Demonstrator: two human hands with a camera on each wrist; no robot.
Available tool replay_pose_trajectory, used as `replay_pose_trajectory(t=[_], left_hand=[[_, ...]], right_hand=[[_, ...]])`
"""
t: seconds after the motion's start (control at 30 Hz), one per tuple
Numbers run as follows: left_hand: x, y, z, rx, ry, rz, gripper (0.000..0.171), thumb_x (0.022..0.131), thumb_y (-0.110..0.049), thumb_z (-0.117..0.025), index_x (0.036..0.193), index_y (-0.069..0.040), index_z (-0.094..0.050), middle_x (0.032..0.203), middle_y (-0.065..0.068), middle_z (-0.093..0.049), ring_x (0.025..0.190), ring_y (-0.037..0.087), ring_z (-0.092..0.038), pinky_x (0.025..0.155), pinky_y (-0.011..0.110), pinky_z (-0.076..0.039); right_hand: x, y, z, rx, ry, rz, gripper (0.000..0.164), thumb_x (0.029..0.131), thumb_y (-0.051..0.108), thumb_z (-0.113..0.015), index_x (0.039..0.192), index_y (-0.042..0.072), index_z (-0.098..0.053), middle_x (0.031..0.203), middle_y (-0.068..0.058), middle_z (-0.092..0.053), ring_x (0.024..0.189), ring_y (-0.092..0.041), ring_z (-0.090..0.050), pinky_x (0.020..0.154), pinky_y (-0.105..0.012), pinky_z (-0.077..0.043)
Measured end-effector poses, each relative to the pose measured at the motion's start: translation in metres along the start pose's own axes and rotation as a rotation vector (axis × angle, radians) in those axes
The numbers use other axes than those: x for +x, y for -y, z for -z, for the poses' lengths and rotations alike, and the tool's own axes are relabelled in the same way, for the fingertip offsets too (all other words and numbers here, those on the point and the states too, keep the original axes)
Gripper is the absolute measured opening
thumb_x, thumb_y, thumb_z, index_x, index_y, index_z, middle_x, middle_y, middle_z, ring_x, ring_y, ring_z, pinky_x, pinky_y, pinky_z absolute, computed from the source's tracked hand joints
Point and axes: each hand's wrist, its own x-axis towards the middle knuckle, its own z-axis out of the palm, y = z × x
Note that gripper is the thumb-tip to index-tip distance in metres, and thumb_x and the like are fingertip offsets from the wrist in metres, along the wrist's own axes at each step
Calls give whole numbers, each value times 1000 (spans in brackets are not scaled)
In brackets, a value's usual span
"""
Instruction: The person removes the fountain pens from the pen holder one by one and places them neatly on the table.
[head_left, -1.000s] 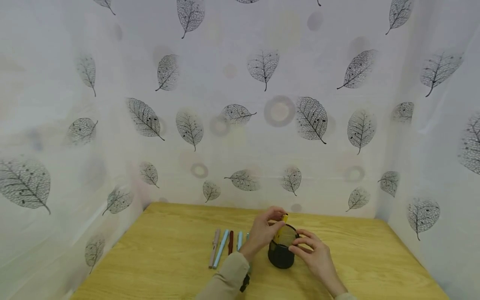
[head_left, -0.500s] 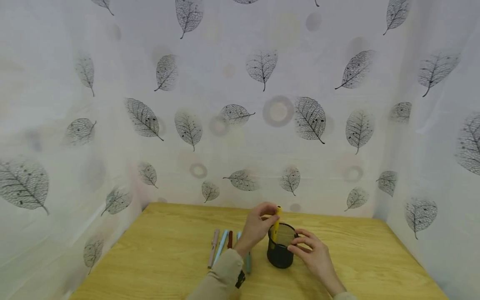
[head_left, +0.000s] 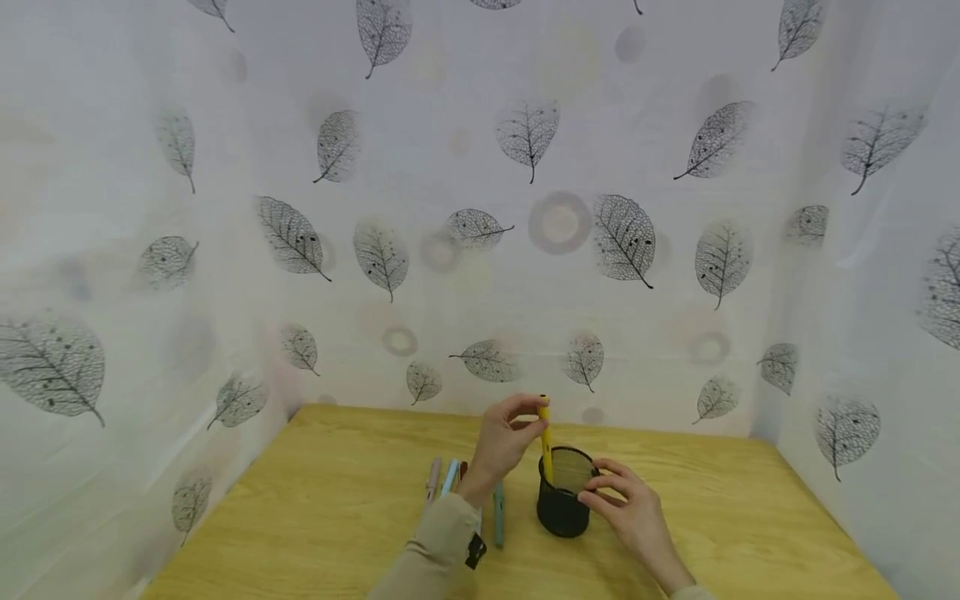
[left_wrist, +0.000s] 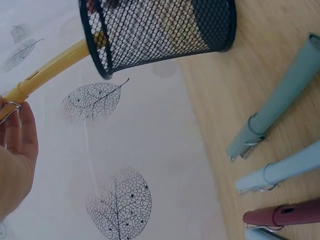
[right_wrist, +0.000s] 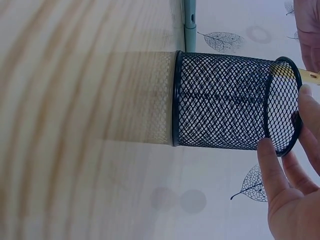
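A yellow pen is pinched near its clip end by my left hand. Its lower end is inside the mouth of a black mesh pen holder, at the left side of the rim. The pen slants slightly and most of its length stands above the holder. My right hand grips the holder's rim from the right, with thumb and fingers on either side of the wire edge in the right wrist view. The holder stands upright on the table.
Left of the holder several pens lie side by side on the wooden table: a green pen, a light blue pen, a dark red pen and a greyish-pink pen. My left forearm partly covers them. A leaf-print curtain surrounds the table.
My left hand has moved up and to the left, drawing the yellow pen higher out of the holder. The right hand and the holder have stayed in place.
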Motion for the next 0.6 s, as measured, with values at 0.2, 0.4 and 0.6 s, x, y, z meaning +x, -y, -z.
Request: replay_pose_trajectory(t=[0.2, 0.4, 0.6], left_hand=[[2, -11, 5, -23, -65, 6, 27, 86, 9, -67, 112, 1, -66, 117, 20, -66, 104, 37, -63, 80, 27, -58], [-5, -31, 10, -12, -118, -16, 25, 86, 10, -66, 109, 1, -66, 113, 21, -66, 101, 38, -64, 79, 29, -59], [-5, -14, 14, -19, -179, -29, 29, 84, 10, -69, 111, -2, -68, 112, 17, -67, 101, 36, -66, 80, 32, -59]], right_hand=[[-1, -2, 0, 1, 2, 1, 14, 80, 11, -80, 91, 4, -74, 133, -9, -60, 122, -34, -57, 83, -32, -59], [-2, -1, 1, 19, 1, 36, 14, 80, 10, -80, 91, 3, -74, 133, -13, -59, 122, -36, -57, 82, -31, -59], [-2, -1, 2, -3, 6, 47, 14, 80, 12, -80, 90, 4, -74, 134, -13, -59, 121, -35, -57, 82, -31, -59]])
